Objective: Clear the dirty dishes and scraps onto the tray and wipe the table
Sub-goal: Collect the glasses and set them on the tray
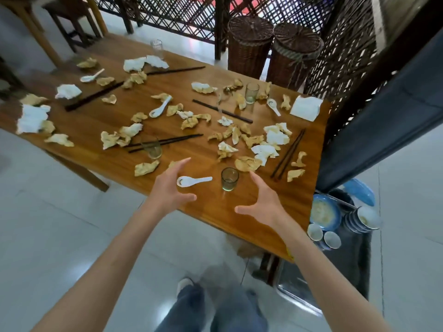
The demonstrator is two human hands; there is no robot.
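Note:
A wooden table (115, 154) is strewn with crumpled napkins (32, 118), food scraps (146, 167), dark chopsticks (165, 142), white spoons and small glasses. My left hand (167, 190) hovers with spread fingers just left of a white spoon (194, 181). Over the near table edge my right hand (262, 202) is also spread, holding nothing, just right of a small glass (229, 179). A tray (299, 291) sits low at the right, below the table corner, with stacked bowls (364, 219), a blue plate (324, 213) and small cups (332, 239).
Two wicker baskets (249, 44) stand behind the table by a lattice screen. A wooden chair (72, 22) stands at the far left. More glasses (251, 92) and spoons (160, 107) lie further up the table. My feet are on a pale tiled floor (60, 224).

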